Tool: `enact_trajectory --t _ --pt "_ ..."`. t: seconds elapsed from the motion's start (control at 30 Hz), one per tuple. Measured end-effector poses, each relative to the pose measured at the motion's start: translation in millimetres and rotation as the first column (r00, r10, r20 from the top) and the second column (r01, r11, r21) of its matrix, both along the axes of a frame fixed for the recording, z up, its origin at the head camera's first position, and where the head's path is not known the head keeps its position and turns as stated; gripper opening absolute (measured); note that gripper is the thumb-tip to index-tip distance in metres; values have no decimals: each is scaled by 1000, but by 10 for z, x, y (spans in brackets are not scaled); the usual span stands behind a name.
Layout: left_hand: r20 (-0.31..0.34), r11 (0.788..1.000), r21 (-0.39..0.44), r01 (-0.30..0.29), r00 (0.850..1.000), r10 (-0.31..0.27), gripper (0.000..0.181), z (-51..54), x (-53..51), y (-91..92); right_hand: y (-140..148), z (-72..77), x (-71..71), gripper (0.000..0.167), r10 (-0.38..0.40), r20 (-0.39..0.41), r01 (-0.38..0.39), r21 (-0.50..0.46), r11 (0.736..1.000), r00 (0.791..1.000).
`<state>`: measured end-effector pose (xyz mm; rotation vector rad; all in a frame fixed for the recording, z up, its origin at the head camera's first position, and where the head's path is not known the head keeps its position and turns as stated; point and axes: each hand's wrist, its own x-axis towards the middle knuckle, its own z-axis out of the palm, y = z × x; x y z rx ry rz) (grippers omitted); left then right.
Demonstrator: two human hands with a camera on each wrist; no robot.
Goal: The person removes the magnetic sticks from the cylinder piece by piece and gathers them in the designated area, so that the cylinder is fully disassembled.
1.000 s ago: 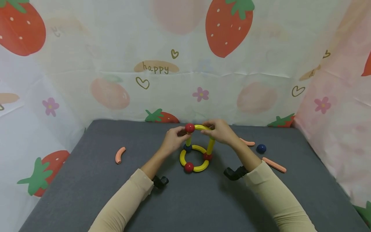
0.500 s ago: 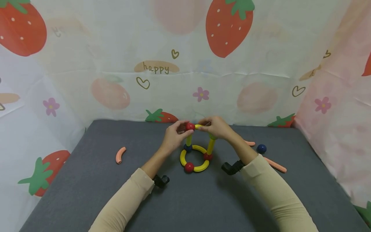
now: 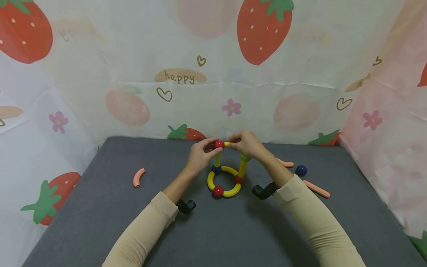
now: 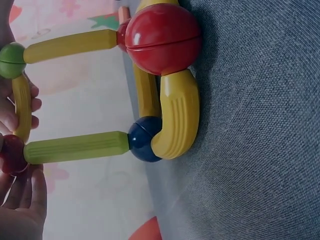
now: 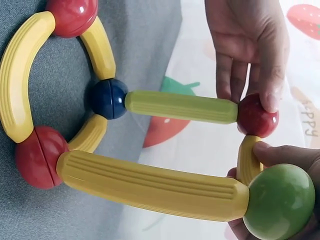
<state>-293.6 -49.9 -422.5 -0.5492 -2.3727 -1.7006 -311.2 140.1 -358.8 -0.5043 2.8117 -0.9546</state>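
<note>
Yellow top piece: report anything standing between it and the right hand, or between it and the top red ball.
Nothing visible: the right hand pinches the yellow top piece, whose end meets the top red ball, held by the left hand.

Left arm (image 3: 143, 230) and right arm (image 3: 317, 222) extended from near edge of worktop (image 3: 110, 207), angled inward. Left hand (image 3: 200, 152) raised toward far edge, thumb (image 3: 215, 152) opposing fingers (image 3: 207, 141) in a pinch. Right hand (image 3: 248, 144) beside it, apart, likewise pinching.
</note>
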Motion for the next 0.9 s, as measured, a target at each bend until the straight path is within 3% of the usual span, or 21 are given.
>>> enact_trajectory --t 0.4,0.47,0.63,0.67,0.9 --pt "18 1000 16 -4 1000 3 43 26 4 -5 1 -12 -19 24 -2 -26 2 3 1000 1000" --pt "28 1000 11 -9 1000 8 43 71 36 1 2 -7 -27 28 13 -11 -13 10 1000 1000" --pt "36 1000 6 -13 999 12 44 68 35 8 7 24 -26 33 39 39 -39 18 999 998" --pt "31 1000 10 -14 999 14 45 26 3 8 10 26 -25 33 40 45 -41 16 999 998" --pt "21 1000 10 -18 1000 18 42 16 -2 14 35 10 -35 29 53 30 -54 26 998 998"
